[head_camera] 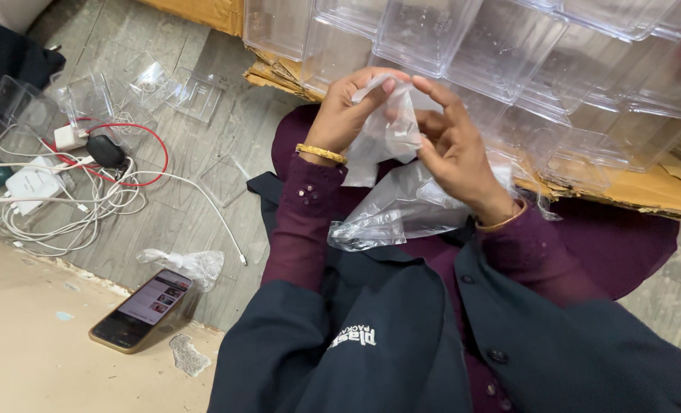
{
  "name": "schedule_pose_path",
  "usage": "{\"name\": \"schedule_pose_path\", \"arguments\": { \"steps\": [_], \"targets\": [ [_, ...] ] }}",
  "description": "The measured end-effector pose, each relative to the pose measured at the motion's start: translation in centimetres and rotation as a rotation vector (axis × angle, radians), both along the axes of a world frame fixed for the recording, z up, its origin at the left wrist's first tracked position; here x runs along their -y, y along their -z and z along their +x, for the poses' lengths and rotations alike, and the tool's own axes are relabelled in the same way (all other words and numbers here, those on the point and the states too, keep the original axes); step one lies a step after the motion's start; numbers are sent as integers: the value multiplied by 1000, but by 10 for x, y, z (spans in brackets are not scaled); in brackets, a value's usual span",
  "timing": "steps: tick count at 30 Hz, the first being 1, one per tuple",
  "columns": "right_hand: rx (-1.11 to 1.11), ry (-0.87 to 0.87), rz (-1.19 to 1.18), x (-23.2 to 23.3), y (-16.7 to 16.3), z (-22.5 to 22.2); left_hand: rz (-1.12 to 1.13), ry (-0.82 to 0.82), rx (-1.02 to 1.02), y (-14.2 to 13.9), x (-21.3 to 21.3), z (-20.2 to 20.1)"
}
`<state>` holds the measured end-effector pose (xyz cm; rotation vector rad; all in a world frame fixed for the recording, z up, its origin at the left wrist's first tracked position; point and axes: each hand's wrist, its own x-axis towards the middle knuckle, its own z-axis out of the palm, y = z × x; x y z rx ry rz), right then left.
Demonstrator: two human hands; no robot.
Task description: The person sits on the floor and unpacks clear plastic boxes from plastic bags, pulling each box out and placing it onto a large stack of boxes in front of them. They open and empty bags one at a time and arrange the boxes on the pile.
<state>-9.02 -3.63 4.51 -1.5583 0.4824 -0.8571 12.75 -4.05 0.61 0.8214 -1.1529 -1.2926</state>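
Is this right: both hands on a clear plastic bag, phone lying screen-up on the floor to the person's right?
Not quite. The head view shows both hands, left hand and right hand, on the clear plastic bag, and the phone lying screen-up, but on the person's left, not right.

A: What is concealed by the clear plastic bag point(402, 206)?
B: Part of the right hand point(455, 153); whatever lies inside cannot be made out.

A: And what is cropped?
B: The stacked clear containers point(509, 46) are cut by the top edge.
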Motion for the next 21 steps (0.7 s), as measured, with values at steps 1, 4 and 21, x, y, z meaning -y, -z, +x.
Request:
{"name": "schedule_pose_path", "arguments": {
  "steps": [1,4,21],
  "targets": [
    [-19,31,-4,3,-2,2,-22,6,28,-1,0,2],
    [-142,169,-40,7,-9,9,-122,5,111,-5,-1,3],
    [-348,384,-461,30,-12,10,-100,64,155,-16,-7,-4]
  ]
}}
